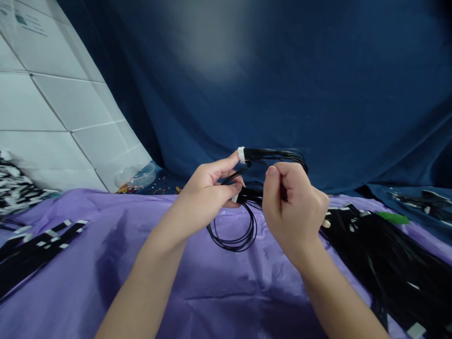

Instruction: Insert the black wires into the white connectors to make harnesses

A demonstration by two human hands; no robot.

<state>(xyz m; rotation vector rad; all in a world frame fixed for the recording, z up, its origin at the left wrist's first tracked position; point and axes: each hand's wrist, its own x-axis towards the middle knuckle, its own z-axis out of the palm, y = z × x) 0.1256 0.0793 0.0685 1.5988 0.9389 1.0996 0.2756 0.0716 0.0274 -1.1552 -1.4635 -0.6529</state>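
Observation:
A bundle of thin black cords is stretched between my two hands, above the purple sheet. My left hand grips its left side between thumb and fingers, and a white band around the cords lies at the index fingertip. Another white piece shows by the thumb. Below the left fingers a coil of cord hangs loose. My right hand is closed in a fist at the right end of the bundle; the cord inside its fingers is mostly hidden.
Purple sheeting covers the surface. Black strips with white ends lie left, and a large pile of black cords lies right beside a green piece. Behind are a clear plastic container, small colourful bits and a blue curtain.

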